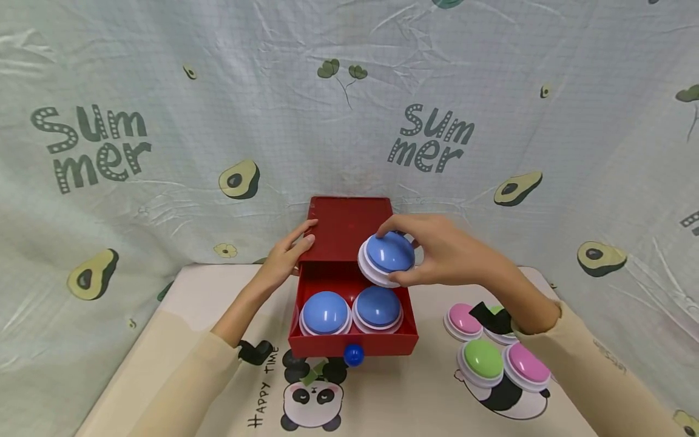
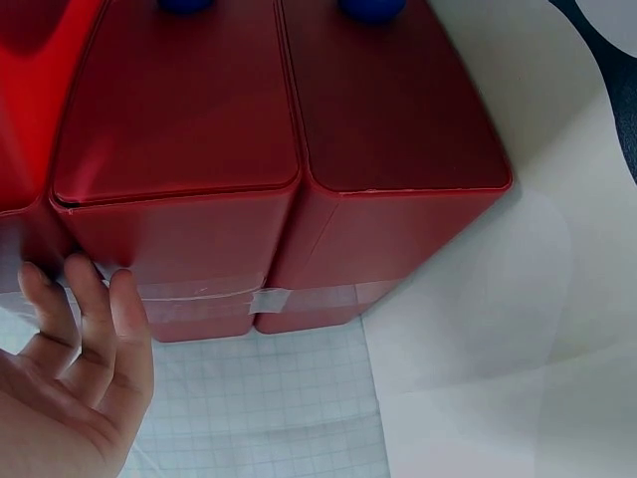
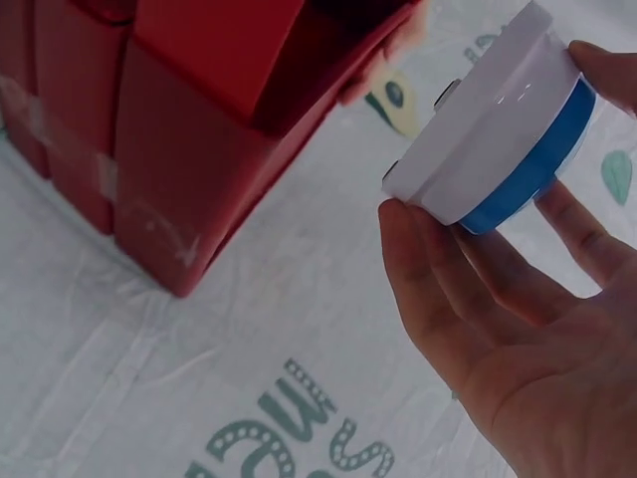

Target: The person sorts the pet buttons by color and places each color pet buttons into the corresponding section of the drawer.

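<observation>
In the head view, a red drawer cabinet (image 1: 349,226) has its top drawer (image 1: 384,345) pulled out, with a round blue knob (image 1: 354,355) at the front. Two blue-domed push buttons on white bases, a left one (image 1: 326,313) and a right one (image 1: 377,306), sit side by side inside. Above the drawer's right side, my right hand (image 1: 439,250) grips another blue push button (image 1: 391,252) by its edges, slightly tilted; its white underside edge shows in the right wrist view. My left hand (image 1: 285,258) rests its fingers against the cabinet's left side.
Pink and green push buttons (image 1: 480,359) lie grouped on the table to the right, partly behind my right sleeve. Panda drawings mark the table cover (image 1: 313,403). A pale printed sheet (image 1: 349,121) hangs behind the cabinet. Lower drawers (image 2: 179,110) appear closed in the left wrist view.
</observation>
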Available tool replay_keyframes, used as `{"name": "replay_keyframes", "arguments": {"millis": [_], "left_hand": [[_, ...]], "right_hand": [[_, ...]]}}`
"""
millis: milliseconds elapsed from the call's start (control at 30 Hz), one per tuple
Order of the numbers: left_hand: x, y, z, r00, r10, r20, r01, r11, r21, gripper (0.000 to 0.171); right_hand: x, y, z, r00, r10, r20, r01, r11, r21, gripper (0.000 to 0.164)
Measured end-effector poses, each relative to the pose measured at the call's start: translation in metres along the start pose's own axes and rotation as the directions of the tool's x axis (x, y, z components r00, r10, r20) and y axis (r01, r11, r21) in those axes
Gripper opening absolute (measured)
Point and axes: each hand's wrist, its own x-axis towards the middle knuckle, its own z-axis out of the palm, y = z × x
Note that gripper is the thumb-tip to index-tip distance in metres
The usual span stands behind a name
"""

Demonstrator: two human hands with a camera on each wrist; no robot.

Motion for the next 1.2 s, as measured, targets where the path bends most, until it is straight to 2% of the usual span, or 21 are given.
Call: {"name": "replay_keyframes", "arguments": {"millis": [300, 500, 667, 833, 1200], "left_hand": [[0.001, 0.0, 0.0, 1.0, 0.005, -0.002, -0.005, 1.0, 0.003, 0.056], [0.0, -0.001, 0.0, 1.0, 0.007, 0.003, -0.007, 1.0, 0.001, 0.055], [0.0, -0.001, 0.0, 1.0, 0.0, 0.0, 0.0, 1.0, -0.002, 0.054], [0.0, -0.001, 0.0, 1.0, 0.0, 0.004, 0.0, 1.0, 0.005, 0.055], [0.0, -0.001, -0.001, 1.0, -0.006, 0.008, 0.006, 1.0, 0.004, 0.055]], "right_hand": [[0.024, -0.014, 0.018, 0.988, -0.06, 0.145, 0.055, 0.998, 0.04, 0.06], [0.033, -0.021, 0.031, 0.963, -0.041, 0.266, 0.036, 0.999, 0.025, 0.06], [0.037, -0.026, 0.038, 0.942, -0.043, 0.333, 0.044, 0.999, 0.005, 0.06], [0.038, -0.027, 0.042, 0.935, -0.034, 0.353, 0.042, 0.999, -0.016, 0.06], [0.037, -0.027, 0.045, 0.94, -0.025, 0.34, 0.034, 0.999, -0.021, 0.052]]}}
